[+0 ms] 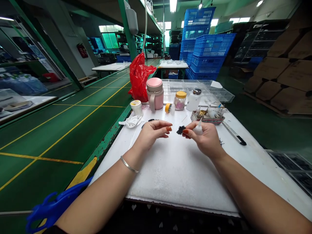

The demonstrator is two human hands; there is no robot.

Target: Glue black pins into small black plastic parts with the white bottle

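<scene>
In the head view my right hand (204, 136) pinches a small black piece (180, 130) between thumb and forefinger. That piece looks ragged, and I cannot make out its kind. A small white dropper bottle (198, 129) with a narrow nozzle, pointing up, is tucked in the same hand. Opposite it, my left hand (153, 133) hovers above the white table (168, 175), its fingers loosely curled and apart, with nothing visible in them. A gap separates it from the black piece. Some dark bits (151, 120) lie behind the left hand, partly hidden.
At the back stand a pink mug (158, 97), a yellow-lidded jar (180, 101), a white bottle (193, 100), a tape roll (168, 108), a white tub (136, 107) and a red bag (139, 78). A cluttered small box (212, 120) and a utility knife (234, 133) lie right; a green conveyor (80, 130) runs left.
</scene>
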